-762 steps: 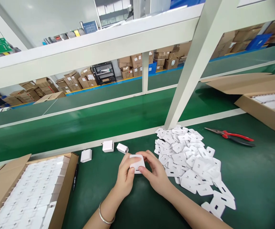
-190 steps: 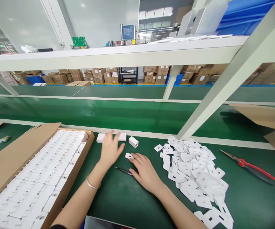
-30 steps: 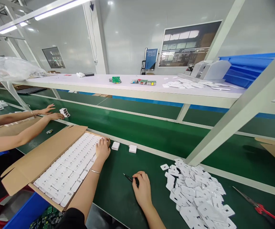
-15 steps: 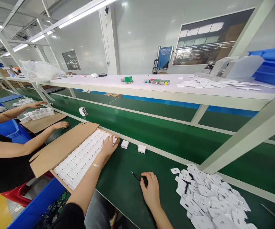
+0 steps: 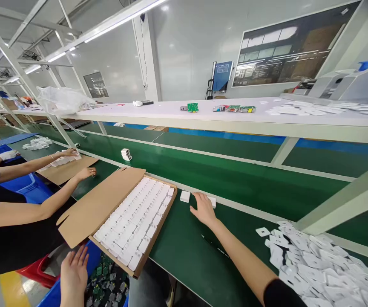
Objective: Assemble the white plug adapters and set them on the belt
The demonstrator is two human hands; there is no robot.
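Note:
My right hand point(image 5: 203, 209) reaches forward across the green table point(image 5: 184, 251), fingers spread, touching a small white block point(image 5: 212, 201) at the belt's edge. A second white block point(image 5: 185, 196) lies just left of it. My left hand point(image 5: 73, 275) hangs open below the table's front edge, above a blue bin of green circuit boards point(image 5: 105, 283), holding nothing. Between the hands stands an open cardboard box point(image 5: 90, 213) filled with rows of white parts. Black tweezers point(image 5: 210, 243) lie on the table under my right forearm.
A pile of white card pieces point(image 5: 318, 266) covers the table at right. A co-worker's arms point(image 5: 53, 194) reach over another cardboard flap at left. A small white stack point(image 5: 126, 154) sits on the green conveyor. A white shelf point(image 5: 203, 117) with circuit boards runs overhead.
My left hand left the box and dropped below the table edge. My right hand let go of the tweezers and reached forward to the white block. The white stack moved right along the conveyor.

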